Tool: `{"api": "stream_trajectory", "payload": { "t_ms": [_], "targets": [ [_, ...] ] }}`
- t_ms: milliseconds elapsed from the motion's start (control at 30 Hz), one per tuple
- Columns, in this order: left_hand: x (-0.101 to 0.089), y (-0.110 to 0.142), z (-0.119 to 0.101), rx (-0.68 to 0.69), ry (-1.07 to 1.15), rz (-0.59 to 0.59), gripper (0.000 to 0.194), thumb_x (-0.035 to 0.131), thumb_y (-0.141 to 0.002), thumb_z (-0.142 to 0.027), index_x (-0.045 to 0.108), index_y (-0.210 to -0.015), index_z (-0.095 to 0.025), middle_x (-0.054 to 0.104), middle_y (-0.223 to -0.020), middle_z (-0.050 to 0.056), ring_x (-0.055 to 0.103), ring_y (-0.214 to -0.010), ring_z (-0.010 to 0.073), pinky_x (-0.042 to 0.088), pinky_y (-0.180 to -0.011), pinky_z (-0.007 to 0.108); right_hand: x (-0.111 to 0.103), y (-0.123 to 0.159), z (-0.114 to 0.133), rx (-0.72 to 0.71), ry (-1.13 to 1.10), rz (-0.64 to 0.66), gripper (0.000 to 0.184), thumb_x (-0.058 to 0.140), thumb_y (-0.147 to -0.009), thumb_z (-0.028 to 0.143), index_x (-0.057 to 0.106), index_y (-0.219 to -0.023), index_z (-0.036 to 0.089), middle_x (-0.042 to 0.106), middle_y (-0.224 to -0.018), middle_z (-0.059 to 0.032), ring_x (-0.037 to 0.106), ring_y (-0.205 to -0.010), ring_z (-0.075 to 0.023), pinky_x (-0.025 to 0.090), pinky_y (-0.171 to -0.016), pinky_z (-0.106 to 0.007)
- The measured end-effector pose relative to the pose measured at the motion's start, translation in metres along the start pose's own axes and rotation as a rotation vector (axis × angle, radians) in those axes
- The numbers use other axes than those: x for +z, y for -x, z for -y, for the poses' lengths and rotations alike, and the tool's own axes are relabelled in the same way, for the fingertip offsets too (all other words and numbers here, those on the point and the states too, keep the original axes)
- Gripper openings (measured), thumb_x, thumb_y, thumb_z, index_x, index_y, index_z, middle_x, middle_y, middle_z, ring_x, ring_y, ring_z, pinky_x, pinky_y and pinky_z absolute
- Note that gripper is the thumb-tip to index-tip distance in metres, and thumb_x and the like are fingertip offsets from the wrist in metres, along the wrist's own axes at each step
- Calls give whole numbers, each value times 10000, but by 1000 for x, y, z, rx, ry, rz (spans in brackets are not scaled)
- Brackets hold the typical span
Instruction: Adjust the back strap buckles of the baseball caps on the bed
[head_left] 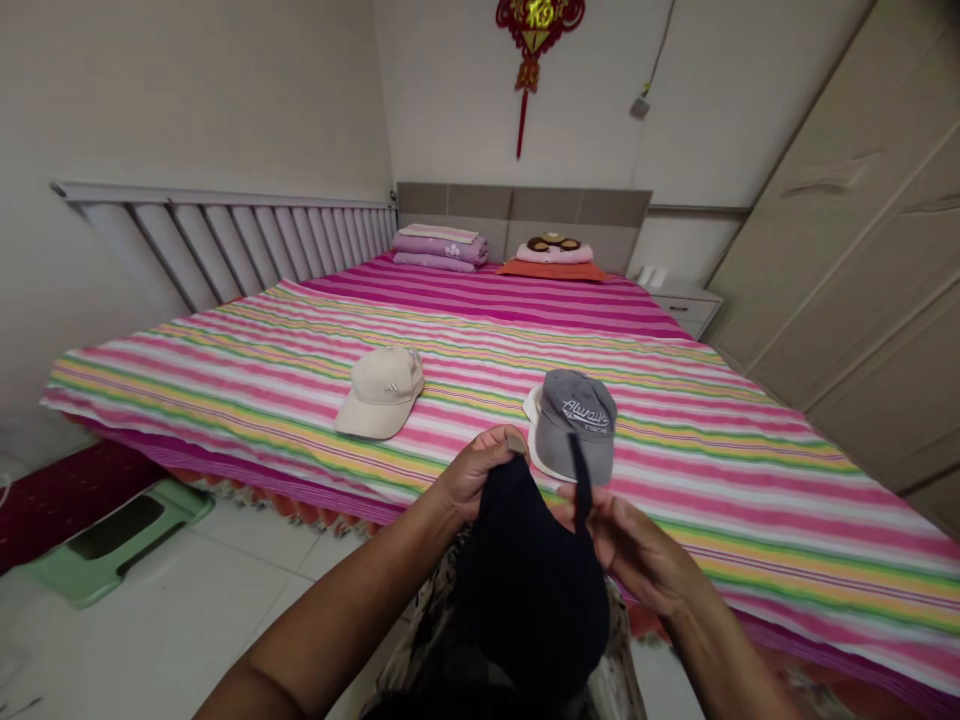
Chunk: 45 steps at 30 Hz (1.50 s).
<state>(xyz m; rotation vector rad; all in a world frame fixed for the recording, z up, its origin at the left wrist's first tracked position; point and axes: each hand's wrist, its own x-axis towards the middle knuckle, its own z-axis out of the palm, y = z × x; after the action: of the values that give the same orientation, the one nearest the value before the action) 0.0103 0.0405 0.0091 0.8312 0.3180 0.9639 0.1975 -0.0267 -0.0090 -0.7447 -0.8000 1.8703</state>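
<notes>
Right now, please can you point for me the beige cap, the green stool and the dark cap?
Beige cap (381, 392): head view, crown.
Green stool (84, 566): head view, side.
Dark cap (529, 580): head view, crown.

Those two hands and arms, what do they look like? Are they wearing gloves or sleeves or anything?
No gloves! The left hand and the right hand are both bare, with five-fingered people shapes. The left forearm and right forearm have no sleeves where we can see them. I can't see any watch, bracelet or ring, or any cables.
</notes>
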Motion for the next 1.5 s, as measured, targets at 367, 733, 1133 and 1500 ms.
{"api": "stream_trajectory", "payload": {
  "t_ms": [367,733,1133,1500],
  "targets": [
    [-76,22,15,-231,9,-21,291,603,-703,-364,655,-816,-101,636,-702,25,595,-683,142,434,-681,227,3,-4,-26,-80,-254,-114,263,744,-548,295,504,-622,219,525,-531,59,534,-529,-106,430,-563,-217],
    [-116,132,102,-277,274,-128,356,686,-556,-129,664,-911,-149,680,-829,54,628,-759,164,457,-745,255,-10,-36,-17,-182,-320,-296,159,720,-569,269,655,-713,254,701,-684,51,646,-694,-149,495,-728,-275],
    [-136,134,49,116,280,-367,326,599,-692,-119,642,-993,-237,672,-986,5,633,-874,157,482,-793,224,-21,-55,-53,28,-342,-211,257,615,-722,390,650,-879,190,689,-961,-61,639,-841,-157,510,-679,-255],
    [-158,31,-129,434,171,-735,295,442,-810,-61,573,-1066,-124,686,-792,68,643,-661,122,515,-681,202,-75,-40,-56,54,-462,-476,59,582,-747,170,639,-732,168,715,-766,-38,645,-613,-112,520,-528,-197]
  ]
}}
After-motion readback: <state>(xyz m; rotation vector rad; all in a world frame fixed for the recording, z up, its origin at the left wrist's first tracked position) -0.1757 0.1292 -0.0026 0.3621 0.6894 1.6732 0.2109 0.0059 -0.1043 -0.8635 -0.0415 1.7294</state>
